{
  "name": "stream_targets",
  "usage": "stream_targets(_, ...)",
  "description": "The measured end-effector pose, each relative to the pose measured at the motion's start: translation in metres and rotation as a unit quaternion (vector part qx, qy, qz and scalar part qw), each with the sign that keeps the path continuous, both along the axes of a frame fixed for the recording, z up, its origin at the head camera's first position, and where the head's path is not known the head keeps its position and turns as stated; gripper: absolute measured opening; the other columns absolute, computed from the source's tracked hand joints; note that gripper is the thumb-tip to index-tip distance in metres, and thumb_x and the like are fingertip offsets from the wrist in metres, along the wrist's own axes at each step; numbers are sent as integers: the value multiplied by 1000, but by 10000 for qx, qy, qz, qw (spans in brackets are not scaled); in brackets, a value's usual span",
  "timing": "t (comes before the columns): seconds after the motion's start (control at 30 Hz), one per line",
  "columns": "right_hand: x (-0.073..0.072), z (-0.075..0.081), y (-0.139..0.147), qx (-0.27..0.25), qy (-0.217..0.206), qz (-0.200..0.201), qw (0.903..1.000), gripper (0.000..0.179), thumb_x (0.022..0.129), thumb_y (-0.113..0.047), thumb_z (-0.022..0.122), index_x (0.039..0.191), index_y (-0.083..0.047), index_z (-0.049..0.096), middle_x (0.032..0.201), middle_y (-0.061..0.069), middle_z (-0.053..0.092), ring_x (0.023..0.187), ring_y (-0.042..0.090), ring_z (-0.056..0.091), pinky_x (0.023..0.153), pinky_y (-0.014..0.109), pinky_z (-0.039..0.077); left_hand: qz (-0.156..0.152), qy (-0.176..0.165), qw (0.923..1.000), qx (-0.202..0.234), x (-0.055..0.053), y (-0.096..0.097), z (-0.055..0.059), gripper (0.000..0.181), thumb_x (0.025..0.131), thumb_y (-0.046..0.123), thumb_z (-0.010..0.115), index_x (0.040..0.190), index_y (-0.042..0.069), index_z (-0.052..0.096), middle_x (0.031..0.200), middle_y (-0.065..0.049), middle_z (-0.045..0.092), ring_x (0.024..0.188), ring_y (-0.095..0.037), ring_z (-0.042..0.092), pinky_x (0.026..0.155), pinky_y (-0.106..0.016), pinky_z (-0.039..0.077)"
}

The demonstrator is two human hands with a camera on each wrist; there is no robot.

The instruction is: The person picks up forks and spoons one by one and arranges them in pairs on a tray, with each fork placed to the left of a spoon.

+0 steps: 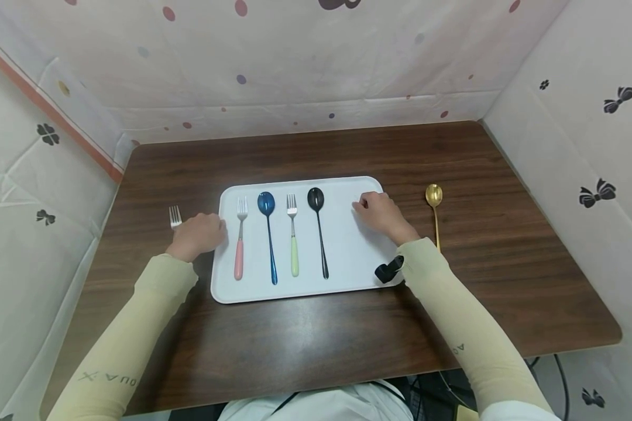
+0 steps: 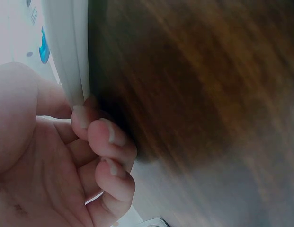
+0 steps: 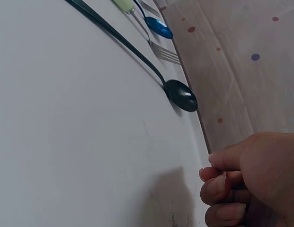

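A white tray (image 1: 274, 292) lies on the table, with my left hand (image 1: 197, 235) at its left edge. In the left wrist view, the thumb and curled fingers (image 2: 111, 142) pinch the tray's rim (image 2: 71, 56). My right hand (image 1: 380, 215) hovers above the tray's right side, fingers curled, holding nothing visible. On the tray stand in a row a pink-handled fork (image 1: 239, 251), a blue spoon (image 1: 266, 203), a green-handled fork (image 1: 294, 251) and a black spoon (image 1: 316, 199). Beside my left hand lies a silver fork (image 1: 175, 216), its handle hidden.
A gold spoon (image 1: 434, 196) lies on the brown wooden table (image 1: 505, 275) right of the tray, its handle end hidden by the right sleeve. Patterned white sheets (image 1: 295, 70) enclose the table's back and sides.
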State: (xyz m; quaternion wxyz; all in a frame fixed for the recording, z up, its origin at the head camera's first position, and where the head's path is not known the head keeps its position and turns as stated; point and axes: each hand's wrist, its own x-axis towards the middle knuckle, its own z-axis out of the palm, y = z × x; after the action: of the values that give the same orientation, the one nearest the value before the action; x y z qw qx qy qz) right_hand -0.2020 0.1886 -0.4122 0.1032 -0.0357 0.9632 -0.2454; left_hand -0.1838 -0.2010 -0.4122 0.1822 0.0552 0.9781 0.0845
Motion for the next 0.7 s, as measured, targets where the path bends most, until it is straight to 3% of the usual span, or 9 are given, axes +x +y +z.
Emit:
stream_targets(0.47, -6, -3, 30, -49, 133, -376, 9992, 32, 101, -31, 46, 86, -6, 58, 76, 9, 54, 68, 22, 51, 59, 30, 39, 36, 39, 10000, 24, -1, 0, -2, 41, 100, 28, 31, 101, -3, 58, 72, -14, 55, 63, -27, 54, 52, -34, 39)
stream_targets(0.7, -6, -8, 44, 170, 141, -579, 9981, 34, 100, -32, 45, 81, -6, 54, 70, 8, 50, 63, 22, 48, 55, 30, 37, 32, 41, 10000, 48, -1, 0, -3, 41, 100, 28, 32, 102, -3, 58, 73, -14, 56, 64, -27, 55, 53, -33, 41)
